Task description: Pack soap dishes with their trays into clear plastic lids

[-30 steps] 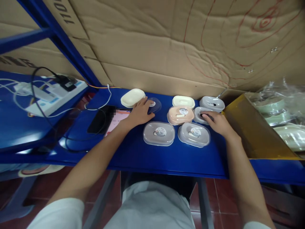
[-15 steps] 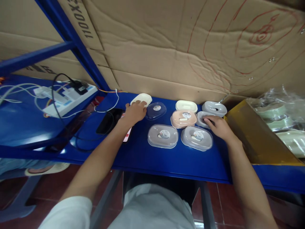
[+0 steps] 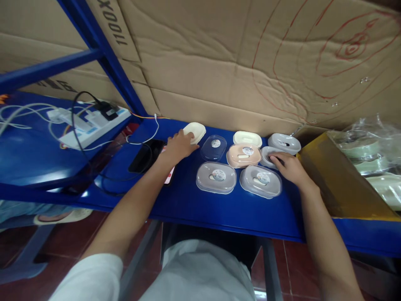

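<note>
My left hand (image 3: pixel 182 146) is at a cream soap dish (image 3: pixel 197 130), its fingers curled over the dish's near left side and the thumb by the near edge; part of the dish is hidden. To the right of it lies a loose clear lid (image 3: pixel 214 148) with a round label. My right hand (image 3: pixel 290 167) has thumb and fingertips closed on the rim of a small grey dish (image 3: pixel 266 155). Behind that sits a larger grey soap dish (image 3: pixel 290 144). A pink soap dish (image 3: pixel 233 156) under a clear lid stands between my hands, with another cream dish (image 3: pixel 247 138) behind it.
Two lidded grey soap dishes (image 3: pixel 205 177) lie nearer the table edge. Left are phones (image 3: pixel 140 159) and a power strip (image 3: pixel 79 136) with cables. An open carton (image 3: pixel 344 182) with wrapped green dishes stands right. Cardboard (image 3: pixel 200 96) walls the back.
My left hand has shifted its grip around the cream dish. The cream dish and the loose clear lid have moved slightly to the right. My right hand stays at the small grey dish.
</note>
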Demonstrator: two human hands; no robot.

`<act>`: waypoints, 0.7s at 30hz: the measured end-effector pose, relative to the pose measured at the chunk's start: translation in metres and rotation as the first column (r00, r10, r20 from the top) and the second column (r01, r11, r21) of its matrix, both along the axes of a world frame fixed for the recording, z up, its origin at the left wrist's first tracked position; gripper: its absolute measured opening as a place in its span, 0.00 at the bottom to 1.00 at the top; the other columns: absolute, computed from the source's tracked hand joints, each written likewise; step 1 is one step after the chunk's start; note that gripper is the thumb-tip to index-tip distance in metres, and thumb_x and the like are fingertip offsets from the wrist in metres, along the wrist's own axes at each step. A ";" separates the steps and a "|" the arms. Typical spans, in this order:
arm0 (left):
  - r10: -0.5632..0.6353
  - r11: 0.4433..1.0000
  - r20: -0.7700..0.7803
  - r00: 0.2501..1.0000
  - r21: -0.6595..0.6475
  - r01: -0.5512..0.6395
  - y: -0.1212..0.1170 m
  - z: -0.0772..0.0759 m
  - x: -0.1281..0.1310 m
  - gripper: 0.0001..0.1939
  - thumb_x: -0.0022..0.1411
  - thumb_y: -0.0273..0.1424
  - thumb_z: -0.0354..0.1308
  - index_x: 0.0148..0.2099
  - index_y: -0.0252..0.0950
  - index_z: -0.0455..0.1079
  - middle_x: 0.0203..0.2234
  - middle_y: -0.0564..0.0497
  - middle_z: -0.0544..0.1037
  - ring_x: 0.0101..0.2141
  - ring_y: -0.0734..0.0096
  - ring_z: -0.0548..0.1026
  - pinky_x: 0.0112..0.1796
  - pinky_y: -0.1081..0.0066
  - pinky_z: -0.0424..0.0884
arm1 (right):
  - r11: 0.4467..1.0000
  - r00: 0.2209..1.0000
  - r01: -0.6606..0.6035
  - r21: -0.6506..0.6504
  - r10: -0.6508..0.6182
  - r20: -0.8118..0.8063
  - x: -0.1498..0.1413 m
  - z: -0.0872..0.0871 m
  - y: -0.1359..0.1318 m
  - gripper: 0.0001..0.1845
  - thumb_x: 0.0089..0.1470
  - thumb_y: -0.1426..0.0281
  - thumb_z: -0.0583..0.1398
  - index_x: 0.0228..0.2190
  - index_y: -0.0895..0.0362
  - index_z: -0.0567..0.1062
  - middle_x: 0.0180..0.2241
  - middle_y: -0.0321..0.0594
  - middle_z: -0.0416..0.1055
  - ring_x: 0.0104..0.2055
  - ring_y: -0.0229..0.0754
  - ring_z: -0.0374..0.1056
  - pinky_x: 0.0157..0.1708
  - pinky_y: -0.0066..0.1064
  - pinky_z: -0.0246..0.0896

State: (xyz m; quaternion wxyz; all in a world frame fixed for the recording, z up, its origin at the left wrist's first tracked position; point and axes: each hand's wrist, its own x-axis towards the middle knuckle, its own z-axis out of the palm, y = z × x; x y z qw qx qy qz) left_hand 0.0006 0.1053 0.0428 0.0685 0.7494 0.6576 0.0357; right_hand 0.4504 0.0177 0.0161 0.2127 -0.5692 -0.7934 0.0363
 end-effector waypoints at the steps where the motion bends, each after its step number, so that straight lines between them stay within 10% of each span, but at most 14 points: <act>1: 0.004 1.000 0.001 1.000 0.013 -0.004 -0.002 0.001 0.002 0.25 0.72 0.43 0.58 0.66 0.40 0.71 0.63 0.33 0.71 0.61 0.35 0.73 0.59 0.42 0.69 | 1.000 1.000 -0.002 0.002 0.002 0.001 0.000 0.000 0.000 0.28 0.73 0.49 0.51 0.48 0.53 0.83 0.50 0.49 0.84 0.53 0.58 0.80 0.57 0.52 0.73; 15: -0.241 0.970 0.095 0.966 0.059 0.236 -0.029 -0.006 0.049 0.40 0.65 0.61 0.62 0.69 0.42 0.67 0.62 0.37 0.76 0.63 0.37 0.71 0.61 0.43 0.65 | 1.000 1.000 -0.003 0.021 0.003 0.007 -0.004 0.000 -0.001 0.26 0.73 0.50 0.53 0.47 0.53 0.83 0.51 0.49 0.83 0.54 0.58 0.79 0.58 0.52 0.72; 21: -0.224 0.974 0.096 0.970 0.061 0.218 -0.032 -0.005 0.055 0.40 0.66 0.51 0.65 0.72 0.37 0.64 0.62 0.35 0.76 0.62 0.38 0.73 0.61 0.45 0.67 | 0.999 1.000 -0.003 0.032 0.003 0.021 -0.001 -0.003 0.000 0.25 0.73 0.52 0.53 0.48 0.53 0.82 0.51 0.49 0.83 0.54 0.59 0.79 0.58 0.53 0.72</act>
